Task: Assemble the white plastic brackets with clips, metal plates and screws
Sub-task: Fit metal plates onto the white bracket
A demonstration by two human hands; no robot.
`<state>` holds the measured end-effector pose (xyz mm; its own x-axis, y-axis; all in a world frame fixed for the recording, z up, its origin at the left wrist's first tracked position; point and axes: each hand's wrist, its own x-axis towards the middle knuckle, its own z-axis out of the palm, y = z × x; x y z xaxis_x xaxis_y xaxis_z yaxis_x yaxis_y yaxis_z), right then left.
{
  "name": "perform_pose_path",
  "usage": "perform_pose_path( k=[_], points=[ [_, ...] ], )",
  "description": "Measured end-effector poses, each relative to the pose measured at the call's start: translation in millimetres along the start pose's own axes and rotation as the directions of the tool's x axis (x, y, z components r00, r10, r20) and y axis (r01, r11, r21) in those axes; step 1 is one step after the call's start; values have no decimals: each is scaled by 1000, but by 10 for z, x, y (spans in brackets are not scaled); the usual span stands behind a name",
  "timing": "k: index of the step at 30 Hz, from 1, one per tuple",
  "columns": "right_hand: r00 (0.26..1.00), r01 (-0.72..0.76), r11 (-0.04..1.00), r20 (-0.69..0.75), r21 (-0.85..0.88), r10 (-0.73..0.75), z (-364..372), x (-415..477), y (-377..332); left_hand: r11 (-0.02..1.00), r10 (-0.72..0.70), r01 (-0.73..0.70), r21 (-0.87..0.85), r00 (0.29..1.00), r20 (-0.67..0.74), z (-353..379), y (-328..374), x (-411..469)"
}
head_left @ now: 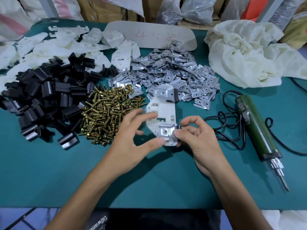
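Note:
A white plastic bracket (162, 112) lies on the green table (149, 180) in front of me. A metal plate with a black clip (167, 94) sits on its far end. A second metal plate (166, 131) sits on its near end. My right hand (197, 140) pinches that near plate and the black clip beside it between thumb and index finger. My left hand (132, 138) hovers at the bracket's left side, fingers spread and loosely bent, its thumb tip by the bracket's near corner.
Piles lie behind the bracket: black clips (43, 100) at left, brass screws (106, 113) in the middle, metal plates (174, 73) behind, white brackets (49, 45) at the far left. A green electric screwdriver (255, 128) with its cord lies at right. A white cloth (245, 52) sits far right.

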<state>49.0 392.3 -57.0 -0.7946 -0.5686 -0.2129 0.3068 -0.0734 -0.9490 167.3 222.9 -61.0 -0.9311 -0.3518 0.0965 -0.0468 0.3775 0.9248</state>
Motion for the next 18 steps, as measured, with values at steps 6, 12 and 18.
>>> perform_pose_path(
  k=[6, 12, 18],
  points=[
    [997, 20, 998, 71, 67, -25, -4, 60, 23, 916, -99, 116, -384, 993, 63, 85, 34, 48],
    [997, 30, 997, 76, 72, -35, -19, 67, 51, 840, -142, 158, -519, 987, 71, 68, 52, 51],
    [997, 22, 998, 75, 61, -26, -50, 78, 62, 815, -165, 187, -549, 982, 89, 91, 54, 36]
  ],
)
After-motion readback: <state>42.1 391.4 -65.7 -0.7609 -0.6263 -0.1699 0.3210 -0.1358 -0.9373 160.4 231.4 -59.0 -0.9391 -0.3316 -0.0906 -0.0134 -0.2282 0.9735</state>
